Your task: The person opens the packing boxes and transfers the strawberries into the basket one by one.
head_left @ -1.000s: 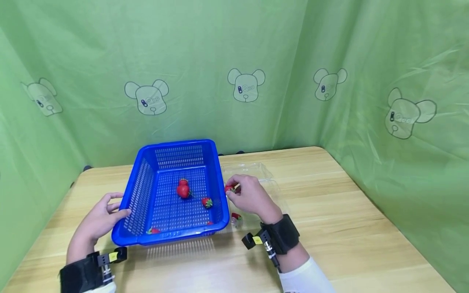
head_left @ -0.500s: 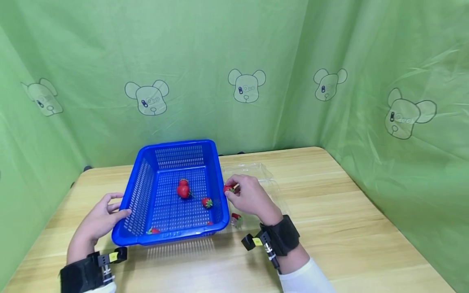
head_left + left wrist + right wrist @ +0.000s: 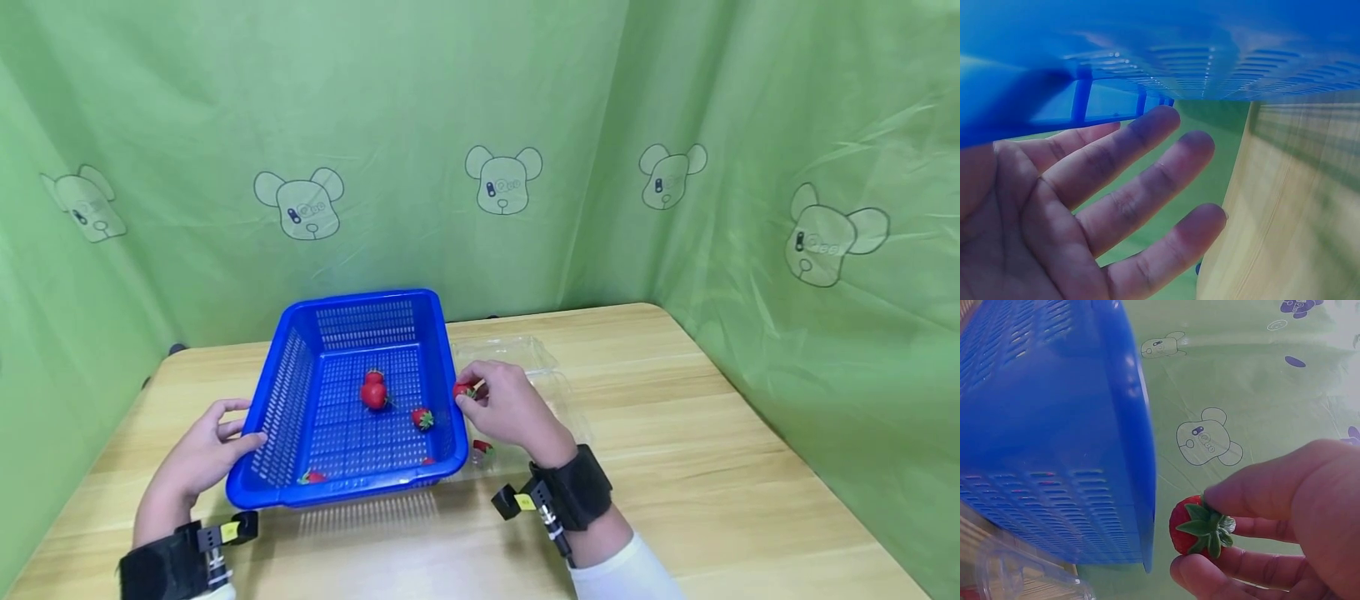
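Observation:
My left hand [image 3: 202, 454] grips the left rim of a blue plastic basket [image 3: 345, 487], thumb over the edge. In the left wrist view its other fingers [image 3: 1147, 181] stretch out beneath the rim. Inside the basket lie several red strawberries [image 3: 374, 395]. My right hand [image 3: 506, 404] pinches another strawberry [image 3: 1188, 525] between thumb and fingers, its green leaves facing the wrist camera. This strawberry is right beside the basket's right rim, on the outer side. Under the right hand sits a clear plastic box [image 3: 517, 354], with a strawberry [image 3: 482, 447] at its near left part.
The wooden table [image 3: 712, 467] extends to the right of the box and in front of the basket. A green curtain [image 3: 405, 100] printed with bear heads hangs behind the table and along both sides.
My right hand has shifted slightly left with the strawberry, closer to the basket's rim. The left hand keeps its hold on the basket. The head view has tipped a little.

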A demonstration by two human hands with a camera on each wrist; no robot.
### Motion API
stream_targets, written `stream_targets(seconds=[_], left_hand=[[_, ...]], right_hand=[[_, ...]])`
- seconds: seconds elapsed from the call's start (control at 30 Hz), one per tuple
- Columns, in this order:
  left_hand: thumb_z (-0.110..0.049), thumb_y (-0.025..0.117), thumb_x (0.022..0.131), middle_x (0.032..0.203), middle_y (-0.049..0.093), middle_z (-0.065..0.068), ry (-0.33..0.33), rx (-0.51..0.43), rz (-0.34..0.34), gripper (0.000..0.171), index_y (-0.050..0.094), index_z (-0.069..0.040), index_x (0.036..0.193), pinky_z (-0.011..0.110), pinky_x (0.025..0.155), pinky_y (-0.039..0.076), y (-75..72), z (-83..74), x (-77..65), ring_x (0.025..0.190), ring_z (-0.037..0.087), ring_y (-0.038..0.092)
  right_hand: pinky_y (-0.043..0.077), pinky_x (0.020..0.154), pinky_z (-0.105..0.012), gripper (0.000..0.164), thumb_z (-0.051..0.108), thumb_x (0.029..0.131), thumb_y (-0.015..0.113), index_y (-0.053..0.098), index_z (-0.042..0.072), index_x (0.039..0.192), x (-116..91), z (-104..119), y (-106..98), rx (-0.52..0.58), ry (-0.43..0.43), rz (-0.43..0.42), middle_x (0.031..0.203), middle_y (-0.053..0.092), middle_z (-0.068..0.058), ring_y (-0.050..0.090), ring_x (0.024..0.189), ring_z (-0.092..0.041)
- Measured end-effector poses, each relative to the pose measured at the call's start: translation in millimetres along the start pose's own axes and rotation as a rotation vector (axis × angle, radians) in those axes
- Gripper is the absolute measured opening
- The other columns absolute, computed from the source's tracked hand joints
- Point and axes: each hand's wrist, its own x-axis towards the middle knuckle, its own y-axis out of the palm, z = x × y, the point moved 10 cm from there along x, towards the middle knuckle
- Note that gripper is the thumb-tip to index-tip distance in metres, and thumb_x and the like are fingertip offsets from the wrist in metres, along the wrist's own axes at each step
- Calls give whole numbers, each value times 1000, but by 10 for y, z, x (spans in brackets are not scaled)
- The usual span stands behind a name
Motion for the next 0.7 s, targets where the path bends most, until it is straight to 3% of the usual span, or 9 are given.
stream_targets(seconds=[0.4,0.7], left_hand=[[-17,54,97,131,43,44,4,-18,4,61,19,7,141,51,86,55,11,31,3,108,44,58],[-17,54,97,131,42,44,5,0,4,61,19,7,141,53,86,55,0,34,10,106,45,59]], right_hand=[[57,64,-27,6,12,84,68,66,11,89,-12,55,43,11,-14,9,85,65,-2,62,71,-11],[58,64,-26,6,12,85,67,65,10,90,-14,110,59,21,-70,5,86,65,-2,62,72,-11]])
